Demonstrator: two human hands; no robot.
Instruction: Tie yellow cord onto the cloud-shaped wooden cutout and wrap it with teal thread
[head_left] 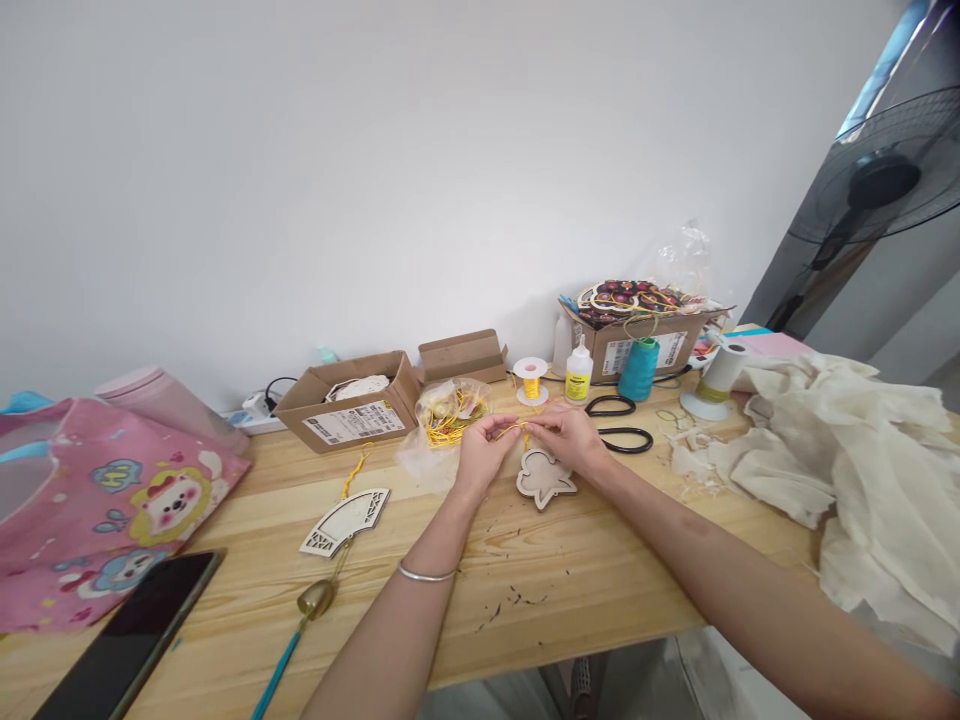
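My left hand [484, 452] and my right hand [574, 436] meet over the far middle of the wooden table [525, 590]. Both pinch a thin yellow cord [516, 428] stretched between them. A flat wooden cut-out piece [545, 477] lies on the table just below my right hand, with the cord seeming to run down to it. A clear plastic bag of yellow cords [448, 418] lies just left of my left hand. A silver bangle [426, 574] sits on my left wrist.
A fan-shaped wooden ornament with yellow cord [347, 520] and a small bell with teal tassel [304, 615] lie at left. A phone [131, 635], a pink bag [105, 500], open cardboard boxes [352, 405] [645, 335], a yellow spool [531, 380], a glue bottle [578, 372], a teal thread cone [639, 368], black scissors [622, 420] and cream cloth [840, 460] surround them.
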